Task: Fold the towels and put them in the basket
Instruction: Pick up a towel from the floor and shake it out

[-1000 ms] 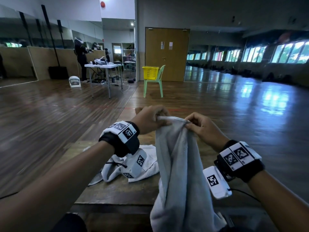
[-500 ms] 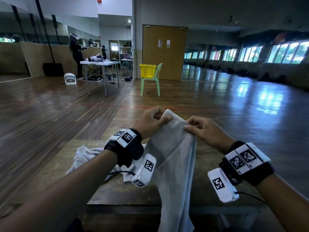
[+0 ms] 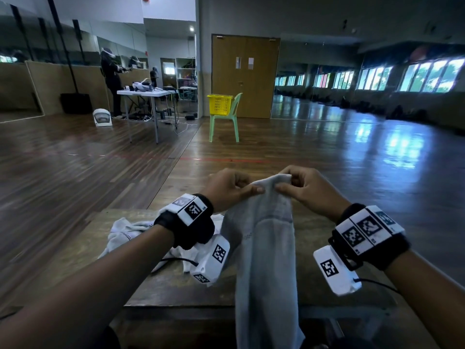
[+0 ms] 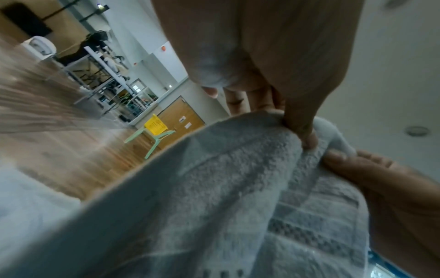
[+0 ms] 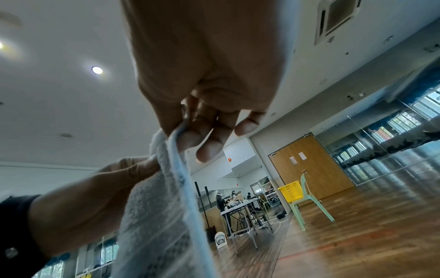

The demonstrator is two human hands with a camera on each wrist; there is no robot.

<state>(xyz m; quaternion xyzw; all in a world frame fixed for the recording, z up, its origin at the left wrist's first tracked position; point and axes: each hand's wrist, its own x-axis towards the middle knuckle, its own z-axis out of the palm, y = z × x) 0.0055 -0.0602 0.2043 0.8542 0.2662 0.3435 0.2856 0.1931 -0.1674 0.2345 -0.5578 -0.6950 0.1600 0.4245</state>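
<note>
Early in the task, by the look of it. Grey towel (image 3: pixel 264 248) held up over the counter (image 3: pixel 314 217), hanging past the near edge, top edge pinched between left hand (image 3: pixel 227 188) and right hand (image 3: pixel 305 190), close together. Second towel (image 3: pixel 130 235), white, crumpled on the counter behind the left wrist, unfolded. Yellow basket (image 3: pixel 219 104) well apart, on a green chair (image 3: pixel 226 119) near the door; contents not discernible through the mesh. Folding, carrying and both placements apparently left.
</note>
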